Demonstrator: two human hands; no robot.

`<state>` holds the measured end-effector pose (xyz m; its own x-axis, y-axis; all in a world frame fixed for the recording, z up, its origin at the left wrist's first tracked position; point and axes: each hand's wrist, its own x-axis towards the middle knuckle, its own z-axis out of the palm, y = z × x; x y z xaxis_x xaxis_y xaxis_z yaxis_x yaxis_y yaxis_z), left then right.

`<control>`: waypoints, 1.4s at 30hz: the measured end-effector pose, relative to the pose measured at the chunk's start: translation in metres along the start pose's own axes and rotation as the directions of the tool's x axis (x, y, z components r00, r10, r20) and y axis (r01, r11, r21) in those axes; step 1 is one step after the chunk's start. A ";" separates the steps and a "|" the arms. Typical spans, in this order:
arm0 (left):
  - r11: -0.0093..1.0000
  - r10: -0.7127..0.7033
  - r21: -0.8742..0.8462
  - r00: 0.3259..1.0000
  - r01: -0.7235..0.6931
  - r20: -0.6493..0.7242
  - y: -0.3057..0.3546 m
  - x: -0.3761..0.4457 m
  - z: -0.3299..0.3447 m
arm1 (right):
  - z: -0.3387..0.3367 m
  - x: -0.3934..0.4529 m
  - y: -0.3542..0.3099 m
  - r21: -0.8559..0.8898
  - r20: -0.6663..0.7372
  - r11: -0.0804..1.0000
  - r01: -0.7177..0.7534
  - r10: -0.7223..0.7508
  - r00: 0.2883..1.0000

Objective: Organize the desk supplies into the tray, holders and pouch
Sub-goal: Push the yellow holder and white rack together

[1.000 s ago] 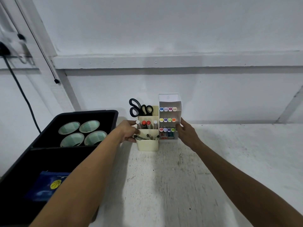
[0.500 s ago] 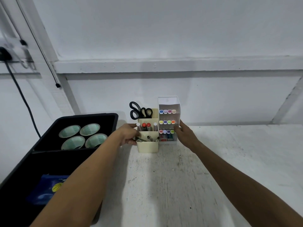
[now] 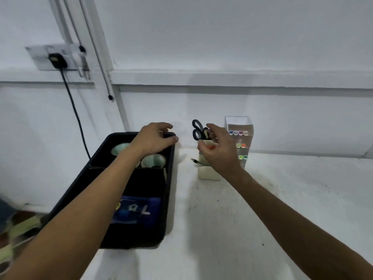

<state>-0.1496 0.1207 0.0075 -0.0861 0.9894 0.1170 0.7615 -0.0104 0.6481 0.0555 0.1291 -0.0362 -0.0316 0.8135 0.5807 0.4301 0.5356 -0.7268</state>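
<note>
A cream holder point(image 3: 209, 173) with black scissors point(image 3: 197, 130) stands on the white desk, next to a clear marker holder point(image 3: 240, 126) with coloured caps. My right hand point(image 3: 219, 151) hovers in front of both holders, fingers apart, holding nothing. My left hand point(image 3: 154, 139) is over the far end of the black tray point(image 3: 168, 199), fingers curled, holding nothing. The tray holds pale tape rolls point(image 3: 153, 161) at the far end and a blue pouch point(image 3: 139, 209) at the near end.
A black plug and cable point(image 3: 69, 91) hang on the wall at the left. The white desk point(image 3: 262, 199) stretches right of the holders. Something green and brown lies on the floor at the lower left point(image 3: 20, 225).
Both hands have let go of the two holders. My left hand moved left over the tray, my right hand drew back a little. The camera view shifted left.
</note>
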 end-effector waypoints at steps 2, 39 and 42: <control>0.998 -0.027 0.051 0.999 0.029 -0.031 -0.026 -0.016 -0.023 | 0.031 -0.009 -0.012 0.026 0.097 1.000 -0.015 0.012 0.995; 0.965 -0.199 0.172 0.980 0.200 -0.020 -0.196 -0.076 -0.031 | 0.065 -0.088 0.002 -0.416 0.511 0.908 0.043 0.194 0.838; 0.964 -0.197 0.178 0.980 0.196 -0.014 -0.193 -0.076 -0.029 | 0.062 -0.087 0.004 -0.420 0.520 0.907 0.040 0.205 0.829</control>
<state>-0.3085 0.0434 -0.1046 -0.2435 0.9699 -0.0025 0.8315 0.2101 0.5142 0.0042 0.0743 -0.1129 -0.4074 0.9021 0.1422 0.7678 0.4226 -0.4816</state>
